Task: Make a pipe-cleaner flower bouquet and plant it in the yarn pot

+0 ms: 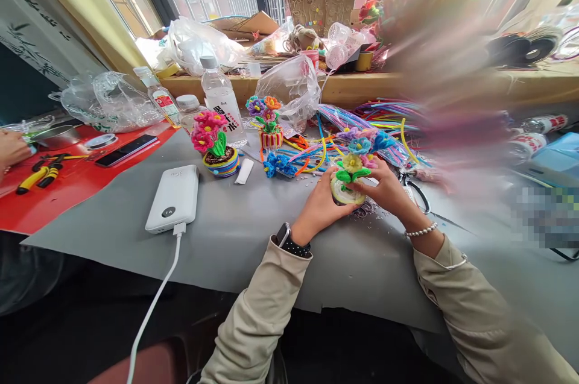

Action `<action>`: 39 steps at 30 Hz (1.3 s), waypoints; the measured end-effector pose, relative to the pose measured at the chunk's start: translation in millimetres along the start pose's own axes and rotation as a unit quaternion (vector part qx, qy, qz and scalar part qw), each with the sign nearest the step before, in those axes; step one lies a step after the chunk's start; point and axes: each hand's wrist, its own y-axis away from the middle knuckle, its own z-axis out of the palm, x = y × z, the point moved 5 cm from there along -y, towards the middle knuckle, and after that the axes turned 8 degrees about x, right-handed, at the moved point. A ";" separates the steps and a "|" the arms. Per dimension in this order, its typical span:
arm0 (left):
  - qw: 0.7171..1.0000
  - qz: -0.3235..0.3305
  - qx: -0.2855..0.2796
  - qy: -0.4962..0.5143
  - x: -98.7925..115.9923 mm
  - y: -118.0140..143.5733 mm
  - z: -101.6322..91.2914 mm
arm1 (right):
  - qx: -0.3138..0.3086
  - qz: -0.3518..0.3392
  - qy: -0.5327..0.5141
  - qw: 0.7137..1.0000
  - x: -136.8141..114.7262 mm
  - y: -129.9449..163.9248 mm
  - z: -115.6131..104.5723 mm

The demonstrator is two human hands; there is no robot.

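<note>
Grey table (235, 233), power bank (173, 198) beside pipe-cleaner pots (217, 149).

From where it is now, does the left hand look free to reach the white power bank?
Probably not right away: the left hand is wrapped around the small flower pot, shared with the right hand. The grey tabletop between it and the power bank looks bare, so the path itself is open.

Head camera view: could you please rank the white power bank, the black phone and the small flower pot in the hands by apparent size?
1. White power bank, though it lies nearer the camera.
2. Black phone.
3. Flower pot, held by left hand and right hand.
</note>
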 end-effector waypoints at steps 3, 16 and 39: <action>1.000 -0.001 -0.006 -0.002 -0.9 -0.2 0.5 | 0.002 -0.008 0.002 1.000 0.8 0.6 0.1; 1.000 -0.026 -0.011 -0.003 -4.6 0.0 0.7 | -0.022 -0.001 -0.014 1.000 -1.5 -1.6 0.5; 1.000 -0.015 -0.008 -0.015 4.9 0.3 -2.0 | -0.057 0.046 -0.026 0.997 5.0 -0.9 2.4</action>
